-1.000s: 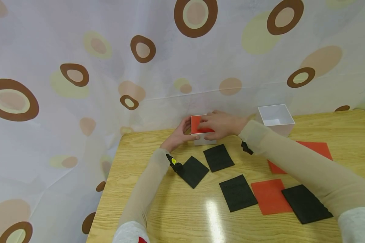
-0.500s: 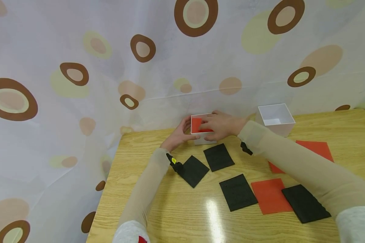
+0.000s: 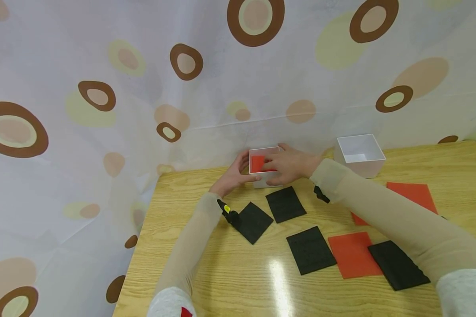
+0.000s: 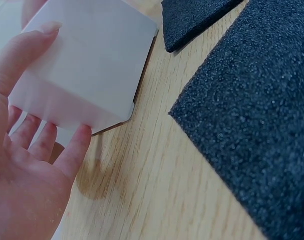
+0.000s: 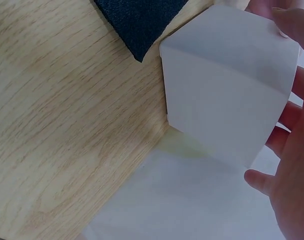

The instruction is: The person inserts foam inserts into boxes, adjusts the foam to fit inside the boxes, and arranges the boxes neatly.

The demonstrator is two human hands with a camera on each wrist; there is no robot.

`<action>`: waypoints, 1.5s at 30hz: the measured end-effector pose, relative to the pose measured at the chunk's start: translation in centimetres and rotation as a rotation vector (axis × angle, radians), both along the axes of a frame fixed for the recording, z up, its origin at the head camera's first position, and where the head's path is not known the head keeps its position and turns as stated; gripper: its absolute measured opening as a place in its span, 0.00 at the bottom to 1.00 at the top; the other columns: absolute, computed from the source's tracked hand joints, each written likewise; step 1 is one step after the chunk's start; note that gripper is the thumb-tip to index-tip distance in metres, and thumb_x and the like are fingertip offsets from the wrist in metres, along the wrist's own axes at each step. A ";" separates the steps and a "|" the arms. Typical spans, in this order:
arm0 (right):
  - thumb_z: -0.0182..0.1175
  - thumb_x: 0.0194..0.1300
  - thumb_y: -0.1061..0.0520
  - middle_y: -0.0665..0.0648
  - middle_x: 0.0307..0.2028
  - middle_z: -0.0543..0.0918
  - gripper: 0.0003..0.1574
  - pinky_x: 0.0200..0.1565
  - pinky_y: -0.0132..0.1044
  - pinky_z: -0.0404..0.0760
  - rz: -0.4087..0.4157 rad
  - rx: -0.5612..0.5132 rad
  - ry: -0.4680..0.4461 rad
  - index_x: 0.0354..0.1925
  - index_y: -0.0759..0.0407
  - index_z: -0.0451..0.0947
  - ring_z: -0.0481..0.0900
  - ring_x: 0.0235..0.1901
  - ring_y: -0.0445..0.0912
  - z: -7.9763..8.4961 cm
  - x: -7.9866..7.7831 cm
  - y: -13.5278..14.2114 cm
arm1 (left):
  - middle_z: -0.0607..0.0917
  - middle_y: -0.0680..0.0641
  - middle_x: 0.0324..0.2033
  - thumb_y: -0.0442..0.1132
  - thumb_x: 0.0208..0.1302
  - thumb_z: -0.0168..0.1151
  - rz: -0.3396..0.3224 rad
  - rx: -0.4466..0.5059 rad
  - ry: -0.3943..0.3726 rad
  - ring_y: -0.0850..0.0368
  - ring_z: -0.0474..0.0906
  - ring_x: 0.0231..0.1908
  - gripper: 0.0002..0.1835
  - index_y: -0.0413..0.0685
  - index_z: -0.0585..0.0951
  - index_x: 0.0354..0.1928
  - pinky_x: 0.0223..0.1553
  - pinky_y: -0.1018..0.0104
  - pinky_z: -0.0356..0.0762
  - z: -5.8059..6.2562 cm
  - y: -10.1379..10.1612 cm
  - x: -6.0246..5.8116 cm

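Note:
A white square box (image 3: 266,180) stands upright at the back of the table, with a red foam square (image 3: 257,163) lying down inside it, below the rim. My left hand (image 3: 232,178) grips the box from the left, thumb across the front wall and fingertips along the side wall (image 4: 61,107). Over the right part of the opening, my right hand (image 3: 291,165) reaches its fingers inside onto the red square, partly covering it. Its thumb lies outside, near the front rim. In the right wrist view the outer walls of the box (image 5: 222,95) show, while the red square is hidden.
Several black foam squares (image 3: 285,204) lie in front of the box, along with a red square (image 3: 355,255). Another red square (image 3: 412,196) is partly under the right sleeve. A second white open box (image 3: 362,163) stands at the back right, near the patterned curtain (image 3: 214,101).
The red square has sunk from rim level to deeper inside the box, with my right fingers following it down. My left hand has kept its hold on the box.

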State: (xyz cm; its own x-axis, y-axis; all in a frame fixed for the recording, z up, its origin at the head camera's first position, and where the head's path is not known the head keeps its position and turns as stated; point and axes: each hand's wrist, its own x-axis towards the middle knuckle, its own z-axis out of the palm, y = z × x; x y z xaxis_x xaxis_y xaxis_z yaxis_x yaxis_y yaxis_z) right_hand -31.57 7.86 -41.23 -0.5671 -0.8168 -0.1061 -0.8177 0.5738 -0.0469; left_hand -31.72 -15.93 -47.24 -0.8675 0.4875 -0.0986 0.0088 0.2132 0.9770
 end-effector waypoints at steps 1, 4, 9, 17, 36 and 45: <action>0.60 0.71 0.36 0.57 0.59 0.81 0.31 0.71 0.73 0.54 -0.004 0.006 -0.005 0.63 0.52 0.83 0.78 0.62 0.55 0.0 0.0 0.0 | 0.56 0.50 0.81 0.31 0.67 0.71 -0.001 0.002 0.000 0.52 0.52 0.80 0.51 0.56 0.49 0.83 0.78 0.54 0.55 0.0 0.0 0.0; 0.60 0.71 0.35 0.57 0.60 0.80 0.33 0.72 0.73 0.51 -0.019 0.026 -0.022 0.64 0.52 0.82 0.78 0.62 0.55 0.1 0.1 0.0 | 0.56 0.50 0.80 0.31 0.67 0.71 -0.004 0.004 0.001 0.52 0.52 0.80 0.51 0.56 0.49 0.83 0.78 0.53 0.55 0.0 0.0 0.0; 0.59 0.71 0.34 0.56 0.60 0.81 0.34 0.73 0.73 0.49 -0.031 0.031 -0.038 0.63 0.52 0.83 0.78 0.63 0.55 0.1 0.2 -0.1 | 0.56 0.50 0.80 0.31 0.68 0.70 -0.005 0.003 0.002 0.52 0.51 0.80 0.51 0.55 0.49 0.83 0.78 0.53 0.54 0.1 0.1 0.1; 0.59 0.72 0.33 0.56 0.62 0.81 0.34 0.72 0.75 0.48 -0.039 0.035 -0.052 0.64 0.52 0.82 0.76 0.65 0.55 -0.2 0.3 -0.1 | 0.55 0.49 0.81 0.31 0.68 0.70 -0.003 0.002 -0.008 0.52 0.50 0.81 0.51 0.56 0.48 0.83 0.79 0.53 0.53 0.0 0.2 0.3; 0.63 0.71 0.42 0.60 0.62 0.82 0.28 0.72 0.70 0.58 -0.003 -0.085 0.016 0.61 0.55 0.82 0.77 0.64 0.57 2.0 1.2 1.7 | 0.56 0.52 0.81 0.32 0.66 0.72 0.002 -0.008 0.001 0.53 0.50 0.80 0.55 0.65 0.47 0.84 0.77 0.52 0.58 0.0 0.0 0.0; 0.63 0.72 0.47 0.60 0.56 0.85 0.25 0.60 0.62 0.77 0.060 -0.166 0.031 0.60 0.59 0.82 0.81 0.58 0.58 3.3 3.3 4.8 | 0.59 0.53 0.79 0.31 0.67 0.71 -0.009 0.005 0.017 0.53 0.52 0.80 0.52 0.62 0.50 0.83 0.77 0.52 0.57 -0.4 0.2 -0.1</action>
State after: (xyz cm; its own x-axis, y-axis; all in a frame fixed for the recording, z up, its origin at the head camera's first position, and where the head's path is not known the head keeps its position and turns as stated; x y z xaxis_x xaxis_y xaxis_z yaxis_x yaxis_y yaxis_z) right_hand -28.31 12.69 -37.89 -0.5178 -0.8540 0.0501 -0.8527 0.5104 -0.1116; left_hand -31.82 -15.75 -47.68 -0.8648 0.4953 -0.0817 0.0271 0.2085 0.9776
